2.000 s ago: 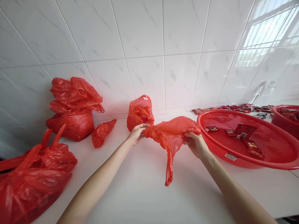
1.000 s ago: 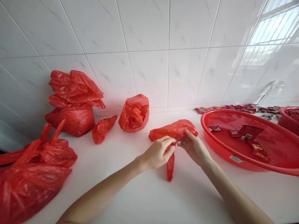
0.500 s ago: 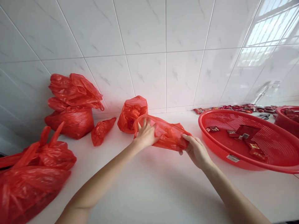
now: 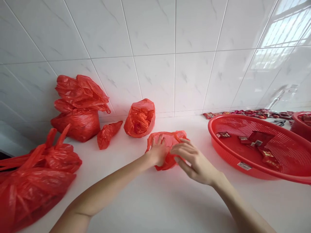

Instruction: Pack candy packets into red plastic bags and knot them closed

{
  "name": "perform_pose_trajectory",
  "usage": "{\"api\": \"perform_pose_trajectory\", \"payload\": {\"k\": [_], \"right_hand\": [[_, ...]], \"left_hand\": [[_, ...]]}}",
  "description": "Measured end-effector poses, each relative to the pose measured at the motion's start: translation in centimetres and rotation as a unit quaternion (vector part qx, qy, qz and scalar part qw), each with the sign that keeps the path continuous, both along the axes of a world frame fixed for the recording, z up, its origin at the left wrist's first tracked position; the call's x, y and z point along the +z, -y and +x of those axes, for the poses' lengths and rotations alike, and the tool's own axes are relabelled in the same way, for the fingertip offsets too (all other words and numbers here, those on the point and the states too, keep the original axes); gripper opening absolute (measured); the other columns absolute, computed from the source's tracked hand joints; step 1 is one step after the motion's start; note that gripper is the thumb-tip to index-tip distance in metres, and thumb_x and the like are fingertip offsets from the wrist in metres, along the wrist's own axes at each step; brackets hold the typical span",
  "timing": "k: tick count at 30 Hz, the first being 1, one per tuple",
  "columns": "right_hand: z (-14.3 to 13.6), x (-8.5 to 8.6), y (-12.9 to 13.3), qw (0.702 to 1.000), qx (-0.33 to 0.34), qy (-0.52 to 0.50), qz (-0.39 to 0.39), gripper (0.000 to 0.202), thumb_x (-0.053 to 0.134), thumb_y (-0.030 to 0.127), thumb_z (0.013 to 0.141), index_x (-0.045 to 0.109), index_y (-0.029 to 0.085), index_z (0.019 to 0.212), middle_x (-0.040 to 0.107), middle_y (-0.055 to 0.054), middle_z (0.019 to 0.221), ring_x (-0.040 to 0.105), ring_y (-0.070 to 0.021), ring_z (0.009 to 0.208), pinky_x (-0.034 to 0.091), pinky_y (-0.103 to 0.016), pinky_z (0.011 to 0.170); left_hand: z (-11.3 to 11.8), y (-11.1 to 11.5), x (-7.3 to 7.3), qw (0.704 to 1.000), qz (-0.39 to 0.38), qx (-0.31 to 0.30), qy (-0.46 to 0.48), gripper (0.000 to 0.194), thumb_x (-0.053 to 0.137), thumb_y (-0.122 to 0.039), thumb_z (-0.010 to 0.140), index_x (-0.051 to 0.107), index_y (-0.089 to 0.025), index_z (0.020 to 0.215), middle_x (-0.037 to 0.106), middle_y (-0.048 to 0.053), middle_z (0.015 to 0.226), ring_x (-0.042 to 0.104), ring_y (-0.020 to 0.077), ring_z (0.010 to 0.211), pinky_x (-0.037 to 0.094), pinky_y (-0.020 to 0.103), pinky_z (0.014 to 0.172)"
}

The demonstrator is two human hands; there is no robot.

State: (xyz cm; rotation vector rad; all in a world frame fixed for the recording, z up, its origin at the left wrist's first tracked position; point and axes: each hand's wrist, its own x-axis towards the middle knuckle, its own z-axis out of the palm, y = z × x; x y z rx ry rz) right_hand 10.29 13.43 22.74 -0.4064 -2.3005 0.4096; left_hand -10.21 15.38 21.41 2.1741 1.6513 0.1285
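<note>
A thin red plastic bag [image 4: 169, 165] stands on the white counter in front of me, its mouth turned up. My left hand [image 4: 159, 152] is inside the mouth, fingers spread against the far wall of the bag. At the bag's right side, my right hand [image 4: 191, 158] has its fingers curled and pinches the rim; part of the rim is hidden behind the fingers. Just behind, near the wall, sits another red bag [image 4: 141, 119] stuffed with crumpled red plastic.
To the right is a red mesh basket [image 4: 239, 155] with several small packets [image 4: 261, 137] in it. More packets [image 4: 255, 113] line the wall by black scissors [image 4: 279, 122]. Filled red bags [image 4: 77, 124] and a tied red bag [image 4: 46, 181] stand left, near a small red bundle [image 4: 108, 134].
The bag has gone from lying stretched sideways between my hands to standing with its mouth up. My right hand has moved left, closer to my left hand. The view has shifted slightly.
</note>
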Motion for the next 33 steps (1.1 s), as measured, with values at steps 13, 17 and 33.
{"api": "perform_pose_trajectory", "payload": {"k": [13,17,33], "right_hand": [[-0.4,-2.0,-1.1,0.847,-0.326,0.405,-0.111,0.012,0.076,0.022,0.077,0.064,0.020,0.078,0.072,-0.010,0.070,0.069,-0.0269,0.067,0.040,-0.044,0.087],[0.1,-1.4,-1.1,0.826,-0.365,0.409,-0.134,0.028,0.081,0.021,0.071,0.067,0.016,0.095,0.075,-0.013,0.080,0.072,-0.0310,0.081,0.039,-0.045,0.091],[0.3,-1.3,-1.3,0.893,-0.291,0.340,-0.048,0.024,0.060,0.014,0.087,0.066,0.017,0.110,0.075,-0.012,0.101,0.060,-0.0312,0.116,0.021,-0.058,0.113]], "left_hand": [[-1.8,0.0,1.8,0.988,-0.011,0.013,-0.154,0.058,0.072,-0.008,0.059,0.067,-0.021,0.116,0.032,0.019,0.163,0.018,0.0458,0.152,0.010,0.070,0.118],[-2.4,0.6,2.2,0.978,-0.014,-0.027,-0.208,0.067,0.069,-0.002,0.058,0.066,-0.022,0.122,0.036,0.014,0.162,0.031,0.0394,0.150,0.028,0.056,0.120],[-1.0,1.9,1.3,0.985,0.051,-0.116,-0.119,0.039,0.067,-0.025,0.079,0.066,-0.025,0.118,0.069,0.010,0.120,0.061,0.0324,0.120,0.033,0.060,0.113]]}}
